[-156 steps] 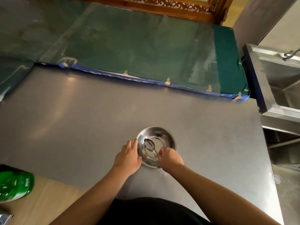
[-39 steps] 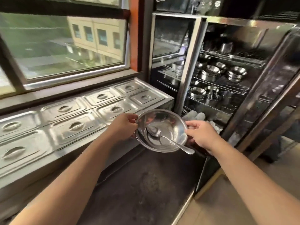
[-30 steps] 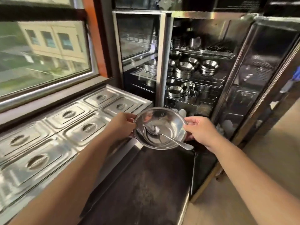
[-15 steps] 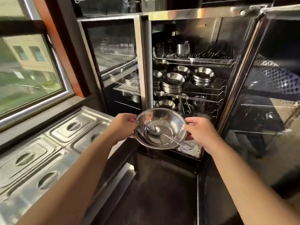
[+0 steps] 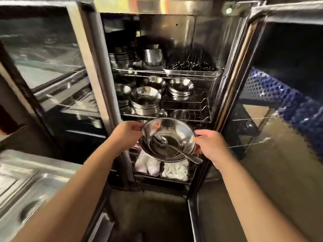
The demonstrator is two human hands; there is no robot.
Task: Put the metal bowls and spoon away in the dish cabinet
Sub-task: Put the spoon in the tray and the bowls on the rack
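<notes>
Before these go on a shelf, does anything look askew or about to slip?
Only the spoon: it lies loose in the held metal bowls, its handle sticking out over the near rim by the right hand, so a tilt could slide it out. The left hand grips the opposite rim. The cabinet shelves look orderly.

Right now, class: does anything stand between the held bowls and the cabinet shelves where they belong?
No door blocks the way: the cabinet stands open. The bowls, spoon inside, are held by the left hand and right hand. The bowl stacks crowd the middle shelf; the wire rack beside them shows room.
</notes>
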